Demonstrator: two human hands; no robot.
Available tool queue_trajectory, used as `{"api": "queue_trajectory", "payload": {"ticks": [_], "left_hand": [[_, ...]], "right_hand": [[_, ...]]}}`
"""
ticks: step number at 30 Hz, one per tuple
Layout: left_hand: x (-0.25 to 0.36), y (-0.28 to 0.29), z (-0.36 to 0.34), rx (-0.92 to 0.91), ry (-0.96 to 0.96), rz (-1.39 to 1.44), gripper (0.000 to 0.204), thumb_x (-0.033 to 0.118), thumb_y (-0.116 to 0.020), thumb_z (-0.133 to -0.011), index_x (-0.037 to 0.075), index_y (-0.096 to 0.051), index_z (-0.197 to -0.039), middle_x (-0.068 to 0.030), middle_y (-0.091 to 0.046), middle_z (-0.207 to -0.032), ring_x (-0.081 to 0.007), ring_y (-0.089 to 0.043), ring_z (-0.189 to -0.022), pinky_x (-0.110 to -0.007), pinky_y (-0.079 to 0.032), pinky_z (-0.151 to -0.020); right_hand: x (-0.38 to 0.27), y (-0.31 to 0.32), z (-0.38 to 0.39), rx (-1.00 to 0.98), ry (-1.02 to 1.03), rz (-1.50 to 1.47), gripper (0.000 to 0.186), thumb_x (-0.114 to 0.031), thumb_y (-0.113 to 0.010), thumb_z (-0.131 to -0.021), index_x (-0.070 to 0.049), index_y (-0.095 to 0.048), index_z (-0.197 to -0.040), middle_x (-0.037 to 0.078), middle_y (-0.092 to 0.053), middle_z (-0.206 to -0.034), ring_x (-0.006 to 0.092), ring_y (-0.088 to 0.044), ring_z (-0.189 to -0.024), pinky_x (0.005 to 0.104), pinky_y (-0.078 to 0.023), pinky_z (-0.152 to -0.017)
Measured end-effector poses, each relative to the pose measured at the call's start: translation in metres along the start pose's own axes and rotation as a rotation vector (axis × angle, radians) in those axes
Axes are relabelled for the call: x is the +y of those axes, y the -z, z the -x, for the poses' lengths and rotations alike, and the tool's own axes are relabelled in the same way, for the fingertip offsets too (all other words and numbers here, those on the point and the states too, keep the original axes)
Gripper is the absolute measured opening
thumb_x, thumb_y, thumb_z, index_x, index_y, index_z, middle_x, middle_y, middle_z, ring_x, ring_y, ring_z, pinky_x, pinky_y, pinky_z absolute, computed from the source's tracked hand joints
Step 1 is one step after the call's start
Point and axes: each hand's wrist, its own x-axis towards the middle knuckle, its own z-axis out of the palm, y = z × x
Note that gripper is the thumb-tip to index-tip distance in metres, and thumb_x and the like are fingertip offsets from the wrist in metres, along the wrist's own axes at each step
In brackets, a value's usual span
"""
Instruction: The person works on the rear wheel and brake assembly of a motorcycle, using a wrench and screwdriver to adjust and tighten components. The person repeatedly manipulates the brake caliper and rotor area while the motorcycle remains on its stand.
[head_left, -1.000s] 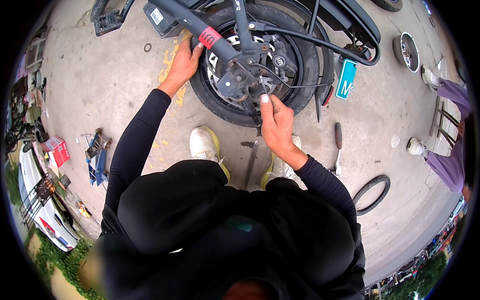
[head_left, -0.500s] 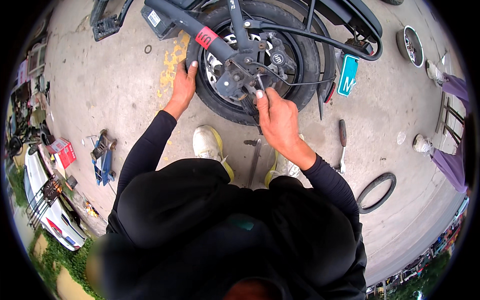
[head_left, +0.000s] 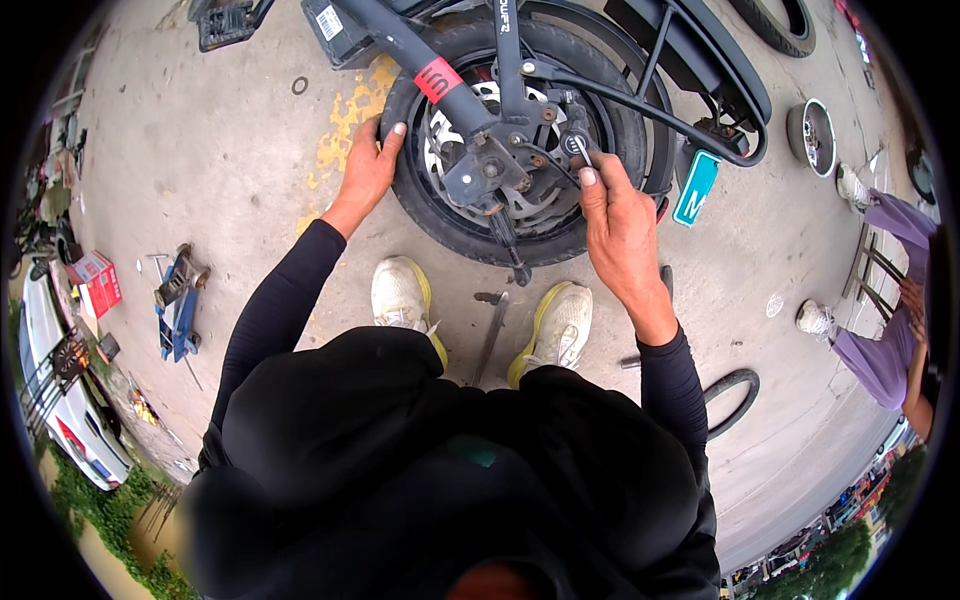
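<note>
A bicycle-like vehicle lies with its rear wheel before me, black tyre and brake disc showing beneath a dark frame with a red band. My left hand grips the tyre's left edge, thumb on top, the other fingers partly hidden under it. In my right hand a slim shiny metal tool is pinched between thumb and fingers; its exact kind is unclear. Its tip is close to the brake caliper, though contact cannot be made out. A metal plate covers the hub, with a short dark part hanging below.
A metal bar lies between my shoes. Beyond my right forearm are a partly hidden ratchet and a loose tyre. A blue jack stands left. At right are a metal bowl and a seated person in purple trousers.
My right hand has moved right with the slim tool, from beside the hub plate to the caliper. My left hand stays on the tyre. The whole view has shifted slightly.
</note>
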Motion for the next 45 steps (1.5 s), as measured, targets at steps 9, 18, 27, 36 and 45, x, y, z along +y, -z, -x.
{"api": "queue_trajectory", "payload": {"ticks": [9, 18, 27, 36, 45], "left_hand": [[0.158, 0.019, -0.026, -0.193, -0.858, -0.069, 0.021, 0.015, -0.066, -0.095, 0.007, -0.069, -0.115, -0.0098, -0.068, -0.106, -0.0322, -0.064, -0.102, -0.042, -0.050, -0.090], [0.185, -0.005, -0.042, -0.509, -0.836, -0.029, 0.018, 0.010, -0.067, -0.093, 0.001, -0.075, -0.108, -0.0147, -0.074, -0.098, -0.0333, -0.070, -0.088, -0.041, -0.055, -0.082], [0.193, 0.000, -0.033, -0.496, -0.925, -0.138, 0.020, 0.012, -0.073, -0.089, 0.000, -0.074, -0.105, -0.0164, -0.073, -0.099, -0.0363, -0.069, -0.093, -0.041, -0.055, -0.081], [0.211, -0.006, -0.001, -0.280, -0.753, -0.314, 0.013, 0.012, -0.075, -0.087, 0.001, -0.075, -0.094, -0.0180, -0.070, -0.085, -0.0396, -0.068, -0.076, -0.043, -0.054, -0.065], [0.219, -0.005, -0.002, -0.362, -0.833, -0.530, 0.015, 0.010, -0.072, -0.088, 0.001, -0.074, -0.099, -0.0182, -0.070, -0.086, -0.0391, -0.069, -0.076, -0.045, -0.055, -0.067]], "right_hand": [[-0.013, 0.015, -0.041, -0.037, 0.296, 0.386, 0.018, -0.018, -0.061, -0.101, -0.004, -0.067, -0.111, 0.017, -0.069, -0.091, 0.0397, -0.066, -0.079, 0.0444, -0.050, -0.066], [-0.016, 0.035, -0.058, -0.053, 0.445, 0.587, 0.014, -0.020, -0.063, -0.098, -0.007, -0.064, -0.104, 0.012, -0.068, -0.089, 0.0358, -0.067, -0.082, 0.0435, -0.052, -0.066], [-0.011, 0.060, -0.101, -0.114, 0.911, 0.706, 0.013, -0.023, -0.063, -0.095, -0.010, -0.067, -0.094, 0.009, -0.069, -0.084, 0.0308, -0.070, -0.081, 0.0423, -0.056, -0.068], [-0.019, 0.070, -0.116, -0.195, 0.906, 0.835, 0.021, -0.032, -0.067, -0.094, -0.011, -0.069, -0.098, 0.005, -0.066, -0.093, 0.0241, -0.064, -0.099, 0.0402, -0.052, -0.086], [0.017, 0.074, -0.098, 0.016, 0.761, 0.717, 0.030, -0.033, -0.066, -0.096, -0.007, -0.068, -0.083, 0.014, -0.068, -0.069, 0.0335, -0.071, -0.069, 0.0420, -0.056, -0.061]]}}
